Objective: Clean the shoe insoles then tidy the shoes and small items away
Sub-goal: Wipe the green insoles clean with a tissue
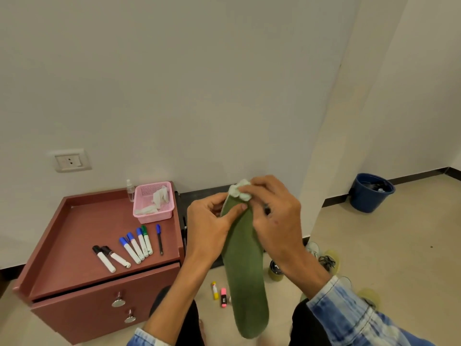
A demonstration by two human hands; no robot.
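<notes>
Insole (245, 270), green and felt-like, long with rounded ends, hangs upright in front of the person, pinched at its top end between both hands, with its heel end hanging low between the knees. Far left of the grip stands a reddish-brown cabinet (82, 248) with a raised rim and two metal knobs. On its top lie two black-capped markers (109, 257), then a fanned row of blue- and green-capped markers (138, 244), then a slim blue-capped pen (159, 239). Behind them sits a pink plastic mesh basket (153, 202) with crumpled white material inside, and a small clear bottle (130, 191) stands just beside it.

The left hand (209, 229) comes up from a faded denim sleeve, wrist bent, thumb laid flat across the insole's front face near the top and fingers curled behind the edge, closed on it. The right hand (273, 216) reaches in from the other side, palm turned down, fingertips clamped on a wadded pale cloth (240, 191) that presses against the insole's tip.

Below the grip, on the beige tiled floor, lie a yellow highlighter (214, 290) and a pink highlighter (223, 297), just left of the insole. Below and right of the grip, partly hidden by the right forearm, are shoes (326, 260) with yellowish soles and dark laces. Far right, by the wall, stands a blue bucket (370, 193)
</notes>
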